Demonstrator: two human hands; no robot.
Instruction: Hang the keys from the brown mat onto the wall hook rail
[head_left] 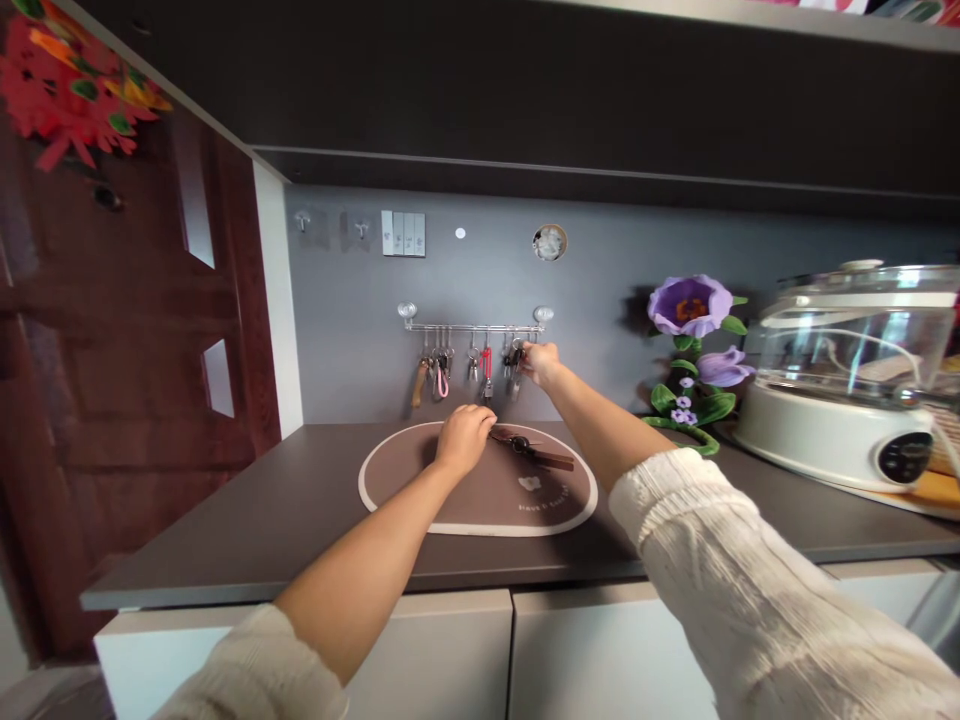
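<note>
My left hand is low over the oval brown mat, its fingers pinched at the end of a bunch of keys with a dark round fob and a brown strap. Whether that bunch rests on the mat or hangs just above it, I cannot tell. Up at the wall, my right hand has its fingers closed on dark keys at the right end of the clear hook rail. More keys hang along it, among them a pink loop, a tan strap and a red cord.
Purple felt flowers and a white appliance with a clear top stand on the right of the counter. A dark shelf overhangs it. Light switches are on the wall, and a brown door is at left.
</note>
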